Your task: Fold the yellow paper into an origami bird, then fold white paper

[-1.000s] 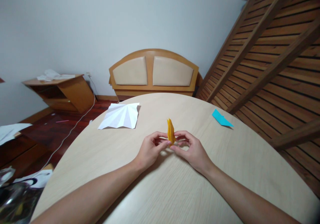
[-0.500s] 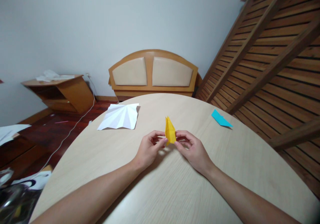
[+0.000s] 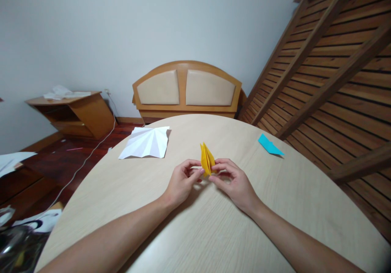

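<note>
A small folded yellow paper (image 3: 207, 159) stands upright between my hands, its pointed tips up and its layers parted along the side facing me. My left hand (image 3: 185, 181) pinches its lower left edge between thumb and fingers. On the other side, the fingers of my right hand (image 3: 234, 184) are closed on the paper's right edge, with the thumb at its bottom corner. Both hands are just over the round table (image 3: 195, 232).
A creased white sheet (image 3: 146, 143) lies on the table at the far left. At the right lies a folded blue paper (image 3: 270, 145). Beyond the table are a wooden headboard (image 3: 183, 86), a slatted wooden frame (image 3: 330, 81) and a low cabinet (image 3: 94, 116).
The yellow paper has turned and its layers have come apart, showing a gap down the middle. My right thumb has shifted slightly left along its bottom. The left hand has barely moved.
</note>
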A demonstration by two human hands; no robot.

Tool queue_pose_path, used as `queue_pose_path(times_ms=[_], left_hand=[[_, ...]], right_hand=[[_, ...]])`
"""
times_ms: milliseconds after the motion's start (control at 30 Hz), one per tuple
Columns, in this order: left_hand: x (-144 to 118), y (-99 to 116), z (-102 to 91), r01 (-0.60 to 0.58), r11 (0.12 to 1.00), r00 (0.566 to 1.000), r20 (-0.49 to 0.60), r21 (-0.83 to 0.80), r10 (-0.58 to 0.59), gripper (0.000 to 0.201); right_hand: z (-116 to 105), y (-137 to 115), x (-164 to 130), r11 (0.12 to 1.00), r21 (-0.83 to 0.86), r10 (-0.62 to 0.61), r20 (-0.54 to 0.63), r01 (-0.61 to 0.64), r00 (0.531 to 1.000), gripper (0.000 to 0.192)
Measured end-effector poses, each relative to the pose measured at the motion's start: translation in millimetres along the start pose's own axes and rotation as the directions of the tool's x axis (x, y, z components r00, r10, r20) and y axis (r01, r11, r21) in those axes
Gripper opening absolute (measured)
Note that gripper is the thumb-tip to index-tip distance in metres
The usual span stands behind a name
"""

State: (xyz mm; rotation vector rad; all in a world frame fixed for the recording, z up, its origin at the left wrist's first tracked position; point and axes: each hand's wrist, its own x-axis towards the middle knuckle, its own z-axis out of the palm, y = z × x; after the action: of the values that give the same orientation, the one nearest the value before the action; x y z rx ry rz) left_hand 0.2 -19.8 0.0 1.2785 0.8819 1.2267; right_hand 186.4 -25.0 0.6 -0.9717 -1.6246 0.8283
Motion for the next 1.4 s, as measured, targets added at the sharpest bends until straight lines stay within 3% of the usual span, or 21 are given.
queue_pose_path(times_ms=[167, 433, 533, 633, 833, 1100, 1400], left_hand=[[-1.9, -0.7, 2.9, 0.006, 0.997, 0.996, 0.086, -0.083, 0.001, 0.041], [0.1, -1.7, 1.0, -0.021, 1.0, 1.0, 0.004, -0.023, 0.022, 0.039], [1.0, -2.5, 0.5, -0.019, 0.999, 1.0, 0.003, -0.031, 0.019, 0.04], [1.4, -1.9, 0.7, -0.012, 0.999, 1.0, 0.0, -0.038, 0.012, 0.041], [0.8, -0.2, 2.1, 0.036, 0.999, 0.999, -0.039, -0.018, -0.036, 0.04], [-0.8, -0.4, 0.7, 0.109, 0.994, 0.993, -0.04, 0.028, -0.108, 0.033], [-0.4, 0.8, 1.0, 0.087, 0.993, 0.996, -0.033, 0.074, -0.084, 0.033]], right_hand=[[0.1, -2.8, -2.3, 0.993, -0.106, -0.048, 0.02, 0.05, 0.999, 0.02], [-0.6, -4.9, -1.9, 0.984, -0.133, -0.118, 0.002, 0.117, 0.993, 0.007], [1.8, -1.9, -2.8, 1.0, -0.02, -0.021, -0.051, 0.02, 0.998, 0.025], [3.7, 0.2, -2.5, 0.983, 0.142, 0.12, -0.005, -0.118, 0.993, 0.041], [-0.2, -1.9, 2.0, 0.957, 0.16, 0.238, 0.04, -0.241, 0.971, 0.033], [-2.1, 0.2, 3.2, 0.949, 0.14, 0.273, 0.082, -0.283, 0.958, 0.033], [-4.0, -0.3, 3.5, 0.942, 0.136, 0.295, 0.094, -0.306, 0.951, 0.035]])
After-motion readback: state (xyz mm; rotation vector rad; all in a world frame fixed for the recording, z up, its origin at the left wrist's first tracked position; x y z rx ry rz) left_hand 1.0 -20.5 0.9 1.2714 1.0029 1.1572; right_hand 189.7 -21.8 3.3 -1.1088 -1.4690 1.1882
